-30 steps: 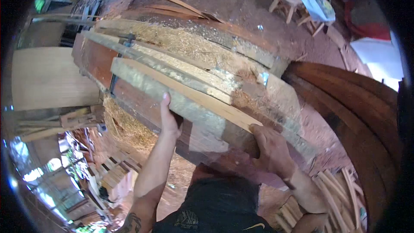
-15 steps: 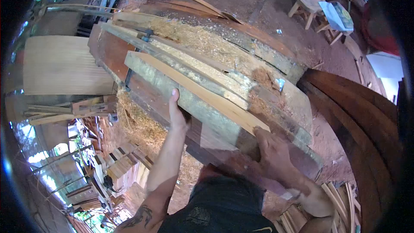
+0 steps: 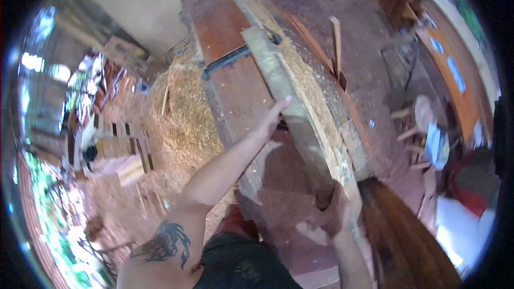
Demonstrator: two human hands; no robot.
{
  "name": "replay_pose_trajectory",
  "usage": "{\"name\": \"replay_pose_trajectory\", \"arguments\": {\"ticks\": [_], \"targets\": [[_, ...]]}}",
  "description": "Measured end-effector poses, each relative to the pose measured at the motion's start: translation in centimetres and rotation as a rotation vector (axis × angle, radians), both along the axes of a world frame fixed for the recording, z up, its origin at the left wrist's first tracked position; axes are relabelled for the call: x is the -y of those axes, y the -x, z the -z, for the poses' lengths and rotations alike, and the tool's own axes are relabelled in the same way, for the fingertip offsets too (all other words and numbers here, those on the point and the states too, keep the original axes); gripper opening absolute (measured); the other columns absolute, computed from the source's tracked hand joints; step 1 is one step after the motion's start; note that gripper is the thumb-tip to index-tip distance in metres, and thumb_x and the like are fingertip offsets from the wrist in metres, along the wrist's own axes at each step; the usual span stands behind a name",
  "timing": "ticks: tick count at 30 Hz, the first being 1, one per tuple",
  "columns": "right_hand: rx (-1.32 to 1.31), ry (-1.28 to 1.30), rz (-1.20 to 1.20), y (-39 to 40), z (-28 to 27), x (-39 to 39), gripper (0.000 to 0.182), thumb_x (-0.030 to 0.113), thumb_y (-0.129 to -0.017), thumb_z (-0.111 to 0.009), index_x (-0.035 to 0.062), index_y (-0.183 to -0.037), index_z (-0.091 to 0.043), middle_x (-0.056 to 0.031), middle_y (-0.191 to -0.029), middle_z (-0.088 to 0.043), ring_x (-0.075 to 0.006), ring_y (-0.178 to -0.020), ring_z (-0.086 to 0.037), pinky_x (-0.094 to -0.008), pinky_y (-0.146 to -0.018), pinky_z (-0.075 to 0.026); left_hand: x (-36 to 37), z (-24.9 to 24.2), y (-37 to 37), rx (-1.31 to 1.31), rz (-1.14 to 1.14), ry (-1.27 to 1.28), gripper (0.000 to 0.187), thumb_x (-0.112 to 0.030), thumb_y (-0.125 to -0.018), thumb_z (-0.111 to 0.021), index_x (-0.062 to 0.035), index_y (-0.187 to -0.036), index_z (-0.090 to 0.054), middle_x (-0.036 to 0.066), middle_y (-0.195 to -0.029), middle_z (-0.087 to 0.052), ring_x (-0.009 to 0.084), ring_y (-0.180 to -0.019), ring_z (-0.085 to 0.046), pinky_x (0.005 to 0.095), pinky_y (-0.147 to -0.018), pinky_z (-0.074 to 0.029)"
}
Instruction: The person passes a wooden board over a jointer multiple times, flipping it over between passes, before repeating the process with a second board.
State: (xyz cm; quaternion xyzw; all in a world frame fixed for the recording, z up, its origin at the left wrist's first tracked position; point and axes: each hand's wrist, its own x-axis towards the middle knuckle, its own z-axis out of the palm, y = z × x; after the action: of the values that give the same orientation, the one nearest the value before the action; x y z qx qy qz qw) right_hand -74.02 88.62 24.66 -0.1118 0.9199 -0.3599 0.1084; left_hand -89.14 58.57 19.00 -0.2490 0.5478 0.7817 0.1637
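Btwn L hand (image 3: 272,120) & R hand (image 3: 338,211): plank (image 3: 300,123), far end well past L hand, nr end at R hand. L hand closed on its left edge, thumb on upper face, other fingers hidden. R hand blurry, gripping nr end; can't make out each finger. Bench (image 3: 241,83) below both hands; can't tell if plank touches it. Dark bar (image 3: 229,61) across bench, beyond & left of L hand. Shavings (image 3: 187,109) on floor, left of L hand. Dark boards (image 3: 404,230) nr R hand, to its right. Stool (image 3: 424,112) well off, beyond & right of R hand.
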Motion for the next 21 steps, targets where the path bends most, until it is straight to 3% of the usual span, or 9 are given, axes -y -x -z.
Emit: {"name": "replay_pose_trajectory", "arguments": {"ticks": [1, 4, 6, 7, 10, 16, 19, 21], "targets": [[-0.063, -0.003, -0.026, 0.6, -1.3, 0.8, 0.083, 0.029, -0.074, -0.086, -0.0032, -0.141, -0.049, -0.0284, -0.104, -0.070, -0.0451, -0.090, -0.072, -0.0506, -0.080, -0.059, 0.6, -1.9, 0.1, 0.034, 0.078, -0.046, 0.072, -0.060, -0.096, -0.066, -0.0008, -0.137, -0.063, 0.017, -0.125, -0.071, 0.0265, -0.103, -0.072, 0.0429, -0.086, -0.060], [-0.162, -0.057, -0.037, 1.3, 0.7, 1.6, 0.084, 0.024, -0.071, -0.086, -0.0041, -0.141, -0.049, -0.0255, -0.094, -0.072, -0.0453, -0.082, -0.072, -0.0481, -0.072, -0.060, 1.7, 3.7, 1.7, -0.367, -0.002, 0.315, 0.081, -0.068, -0.090, -0.068, 0.0018, -0.131, -0.068, 0.024, -0.137, -0.064, 0.0324, -0.117, -0.067, 0.0435, -0.086, -0.060], [-0.140, -0.094, -0.020, 1.8, 0.7, 2.5, 0.084, 0.022, -0.069, -0.085, -0.0047, -0.141, -0.050, -0.0255, -0.096, -0.072, -0.0455, -0.082, -0.072, -0.0486, -0.073, -0.060, 2.7, 3.8, 3.5, 0.030, -0.027, 0.262, 0.088, -0.073, -0.086, -0.069, 0.0034, -0.131, -0.069, 0.025, -0.140, -0.062, 0.0350, -0.122, -0.065, 0.0435, -0.088, -0.059], [-0.259, -0.034, -0.055, 2.6, 1.0, 3.0, 0.081, 0.019, -0.069, -0.085, -0.0054, -0.138, -0.051, -0.0261, -0.094, -0.071, -0.0465, -0.081, -0.072, -0.0492, -0.071, -0.060, 3.0, 3.5, 3.7, -0.051, -0.023, 0.165, 0.093, -0.075, -0.082, -0.071, 0.0032, -0.132, -0.068, 0.027, -0.139, -0.062, 0.0359, -0.122, -0.064, 0.0432, -0.087, -0.059], [-0.231, 0.072, -0.062, 4.3, 0.7, 4.9, 0.081, 0.019, -0.068, -0.086, -0.0049, -0.137, -0.050, -0.0280, -0.093, -0.070, -0.0483, -0.081, -0.072, -0.0504, -0.070, -0.060, 4.8, 0.3, 4.3, -0.034, 0.056, 0.199, 0.109, -0.075, -0.085, -0.066, 0.0027, -0.158, -0.041, 0.020, -0.156, -0.050, 0.0335, -0.140, -0.050, 0.0510, -0.102, -0.051], [-0.175, -0.047, -0.050, 7.9, 0.8, 8.5, 0.077, 0.017, -0.069, -0.086, -0.0045, -0.134, -0.051, -0.0299, -0.093, -0.070, -0.0499, -0.082, -0.071, -0.0514, -0.071, -0.059, 8.3, 0.0, 8.1, -0.032, 0.006, 0.228, 0.113, -0.075, -0.084, -0.069, 0.0136, -0.150, -0.046, 0.030, -0.152, -0.051, 0.0407, -0.134, -0.055, 0.0545, -0.102, -0.051], [-0.172, -0.032, -0.047, 8.7, 0.5, 9.7, 0.076, 0.014, -0.069, -0.087, -0.0049, -0.133, -0.050, -0.0310, -0.095, -0.069, -0.0513, -0.084, -0.070, -0.0525, -0.075, -0.059, 9.8, -0.7, 8.6, -0.041, 0.076, 0.218, 0.114, -0.075, -0.081, -0.072, 0.0158, -0.146, -0.049, 0.031, -0.145, -0.057, 0.0417, -0.128, -0.060, 0.0551, -0.102, -0.052], [-0.176, -0.037, -0.060, 9.1, 0.8, 9.9, 0.076, 0.013, -0.069, -0.086, -0.0050, -0.133, -0.050, -0.0318, -0.096, -0.069, -0.0521, -0.087, -0.070, -0.0534, -0.077, -0.058, 9.8, 0.8, 9.7, 0.000, 0.008, 0.232, 0.115, -0.075, -0.079, -0.073, 0.0158, -0.145, -0.050, 0.030, -0.141, -0.060, 0.0414, -0.126, -0.062, 0.0532, -0.100, -0.052]]}}
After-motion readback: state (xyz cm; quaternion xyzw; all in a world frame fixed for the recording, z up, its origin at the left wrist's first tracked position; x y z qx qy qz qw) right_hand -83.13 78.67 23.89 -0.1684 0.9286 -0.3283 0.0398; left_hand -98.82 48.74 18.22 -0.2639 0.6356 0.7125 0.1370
